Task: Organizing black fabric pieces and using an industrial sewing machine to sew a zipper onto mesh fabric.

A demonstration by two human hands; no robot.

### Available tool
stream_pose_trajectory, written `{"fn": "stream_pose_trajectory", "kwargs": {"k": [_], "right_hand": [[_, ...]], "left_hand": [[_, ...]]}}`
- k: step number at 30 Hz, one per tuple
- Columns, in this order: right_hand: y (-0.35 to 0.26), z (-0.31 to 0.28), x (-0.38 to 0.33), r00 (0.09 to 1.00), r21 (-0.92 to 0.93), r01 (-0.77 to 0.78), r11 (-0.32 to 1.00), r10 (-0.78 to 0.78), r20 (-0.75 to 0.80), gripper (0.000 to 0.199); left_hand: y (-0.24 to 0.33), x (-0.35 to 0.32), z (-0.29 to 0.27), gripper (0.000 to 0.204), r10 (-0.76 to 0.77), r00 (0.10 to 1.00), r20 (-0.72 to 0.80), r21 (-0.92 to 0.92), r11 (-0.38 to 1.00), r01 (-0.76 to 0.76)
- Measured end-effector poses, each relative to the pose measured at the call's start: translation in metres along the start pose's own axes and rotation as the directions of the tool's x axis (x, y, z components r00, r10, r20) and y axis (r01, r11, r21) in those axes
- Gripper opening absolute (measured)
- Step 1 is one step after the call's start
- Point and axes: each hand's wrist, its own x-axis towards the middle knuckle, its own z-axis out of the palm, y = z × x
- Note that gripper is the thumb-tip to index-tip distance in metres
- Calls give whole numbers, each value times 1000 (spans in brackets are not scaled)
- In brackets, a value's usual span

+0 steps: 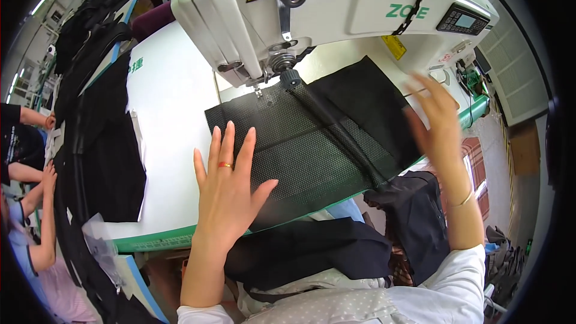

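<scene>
A black fabric piece, partly dotted like mesh with a raised fold across it, lies on the white sewing machine table. Its far edge reaches under the presser foot of a white sewing machine. My left hand rests flat on the left part of the cloth, fingers spread, a ring on one finger. Over the fabric's right edge is my right hand, blurred by motion, its fingers apart and nothing visible in them. Whether it touches the cloth I cannot tell.
Dark garments lie across my lap below the green table edge. A long heap of black cloth runs along the left side. Other people's arms are at the far left. A brown box stands at the right.
</scene>
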Motion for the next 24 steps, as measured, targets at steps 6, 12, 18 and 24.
{"fn": "stream_pose_trajectory", "kwargs": {"k": [6, 12, 18, 24], "right_hand": [[-52, 29, 17, 963, 197, -7, 980, -46, 264, 46], [-9, 33, 15, 935, 72, -103, 992, 72, 347, 52], [-5, 33, 17, 944, 62, -95, 994, 70, 322, 48], [-9, 25, 14, 981, -104, 52, 993, -31, 190, 43]], "left_hand": [[4, 1, 1, 83, -5, 999, 39, 19, 1000, 5], [3, 1, 1, 81, -11, 997, 74, 37, 999, 8], [5, 0, 8, 78, -7, 999, 37, 14, 1000, 7], [0, -14, 6, 78, -7, 1000, -15, 32, 999, 7]]}}
